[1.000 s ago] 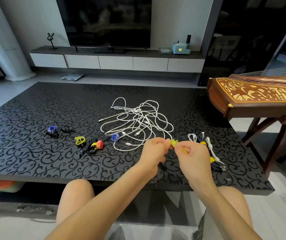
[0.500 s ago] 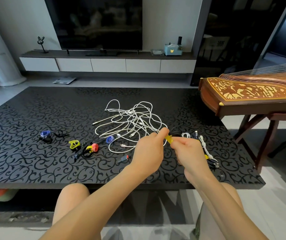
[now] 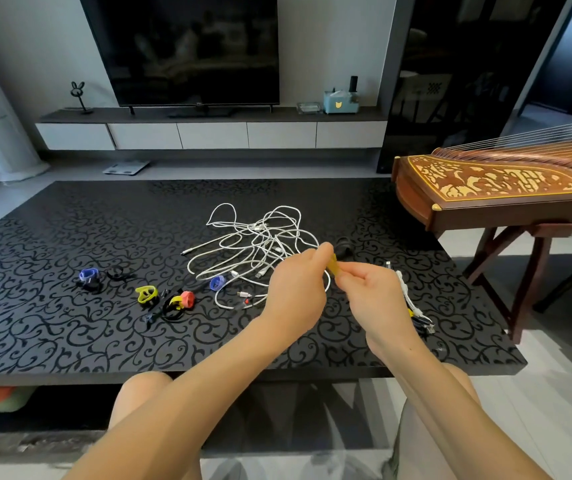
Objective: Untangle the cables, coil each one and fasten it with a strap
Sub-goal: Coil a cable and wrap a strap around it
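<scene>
A black patterned table [image 3: 70, 341] fills the view, seen from above by a seated person. At its middle lies a loose tangle of white cables [image 3: 260, 244], many thin loops crossing one another, with plug ends sticking out at the left and near edges. These cables look light, limp and a little springy; a plug end is probably the best place to take hold, since pulling a middle loop could tighten the knot.

Both hands hover just in front of the tangle. The left hand [image 3: 295, 289] and right hand [image 3: 371, 292] each pinch one end of a small yellow strap [image 3: 332, 266] between fingertips. It seems soft and thin, easiest held by its ends.

Right of the hands rests a coiled cable bundle [image 3: 412, 306]. To the left lie spare straps: blue [image 3: 89, 274], yellow [image 3: 146, 294], red [image 3: 187, 299].
</scene>
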A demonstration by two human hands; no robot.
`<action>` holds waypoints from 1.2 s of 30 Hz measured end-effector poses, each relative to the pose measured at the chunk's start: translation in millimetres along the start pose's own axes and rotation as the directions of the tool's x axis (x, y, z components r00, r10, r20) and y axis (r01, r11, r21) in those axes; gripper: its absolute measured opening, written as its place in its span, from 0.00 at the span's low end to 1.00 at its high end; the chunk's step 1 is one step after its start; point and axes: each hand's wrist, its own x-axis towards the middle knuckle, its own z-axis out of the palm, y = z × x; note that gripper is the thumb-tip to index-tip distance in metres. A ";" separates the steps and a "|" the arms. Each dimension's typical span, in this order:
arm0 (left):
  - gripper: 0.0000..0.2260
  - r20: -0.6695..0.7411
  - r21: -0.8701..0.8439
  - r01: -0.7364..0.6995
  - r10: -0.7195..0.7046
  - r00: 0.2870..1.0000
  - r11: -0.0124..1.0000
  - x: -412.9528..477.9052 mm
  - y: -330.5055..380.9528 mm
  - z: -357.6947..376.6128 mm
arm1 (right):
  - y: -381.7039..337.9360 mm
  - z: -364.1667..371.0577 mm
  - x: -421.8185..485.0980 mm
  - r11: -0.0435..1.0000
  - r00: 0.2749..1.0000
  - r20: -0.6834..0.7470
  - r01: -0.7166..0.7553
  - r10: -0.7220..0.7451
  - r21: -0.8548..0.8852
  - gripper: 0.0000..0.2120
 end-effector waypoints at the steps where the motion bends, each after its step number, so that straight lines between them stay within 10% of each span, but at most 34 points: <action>1: 0.13 -0.010 -0.084 0.076 -0.077 0.997 0.994 0.8 2.9 1.8 | -0.7 -0.3 -1.3 1.000 1.000 -0.011 0.011 -0.011 0.010 0.10; 4: 0.09 0.148 -0.407 0.364 -0.333 0.931 0.838 3.3 11.4 1.9 | 2.8 -5.1 -4.7 0.999 0.998 -0.040 0.040 -0.039 0.012 0.13; 9: 0.07 0.621 -0.701 0.692 -0.332 0.710 0.171 12.2 5.4 -14.9 | 11.3 -16.6 -8.3 0.987 0.990 -0.006 0.143 -0.143 0.070 0.16; 14: 0.16 0.778 -0.546 0.791 -0.182 0.601 0.277 10.5 1.0 -29.0 | 10.8 -23.4 -10.1 0.976 0.978 0.069 0.190 -0.197 0.103 0.15; 20: 0.14 0.619 -0.662 0.676 -0.271 0.737 0.325 10.6 0.6 -40.4 | 17.6 -36.2 -8.2 0.997 0.966 0.246 0.070 -0.074 0.027 0.13; 29: 0.13 0.672 -0.547 0.521 -0.027 0.740 0.656 0.2 13.2 -71.4 | 26.1 -54.2 24.7 0.814 0.728 0.634 -0.518 0.260 0.262 0.21; 36: 0.14 0.739 -0.284 0.414 -0.078 0.670 0.865 -27.6 27.3 -63.5 | -41.8 -38.9 35.7 0.968 0.808 0.568 -0.013 0.158 -0.251 0.21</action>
